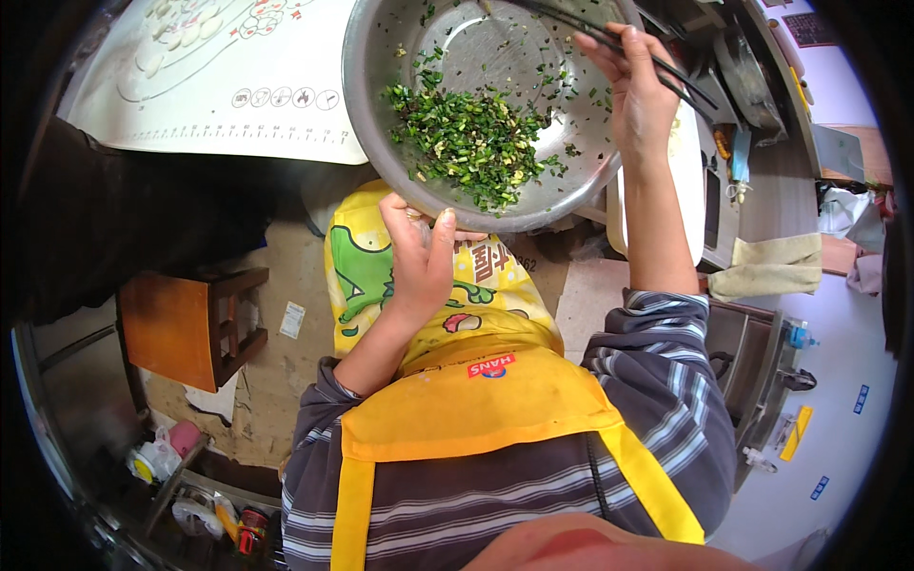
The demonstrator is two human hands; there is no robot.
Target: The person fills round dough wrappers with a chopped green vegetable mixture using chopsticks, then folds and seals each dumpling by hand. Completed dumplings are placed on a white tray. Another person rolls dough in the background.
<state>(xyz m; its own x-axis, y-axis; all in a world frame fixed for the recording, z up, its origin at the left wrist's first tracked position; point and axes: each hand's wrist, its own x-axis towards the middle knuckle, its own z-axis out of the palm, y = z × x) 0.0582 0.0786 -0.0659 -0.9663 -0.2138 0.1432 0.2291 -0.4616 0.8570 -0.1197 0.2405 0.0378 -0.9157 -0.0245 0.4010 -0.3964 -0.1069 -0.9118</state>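
A large stainless steel bowl [371, 135] is tilted towards me, and a mound of chopped green filling [471, 143] with dark and pale yellow bits lies against its near side. My left hand [421, 264] grips the near rim from below, thumb up against it. Dark chopsticks [671, 71] are held in my right hand [639, 86] over the bowl's right side. Their tips reach towards the far part of the bowl, at the top of the picture. Scattered green pieces cling to the bowl's inner wall.
Left of the bowl lies a white printed mat [207, 118] with a ruler edge and small pale dough pieces [211, 27]. A white board or tray [692, 207] lies under my right forearm. A wooden stool [193, 328] stands at lower left; a cloth [767, 268] hangs at right.
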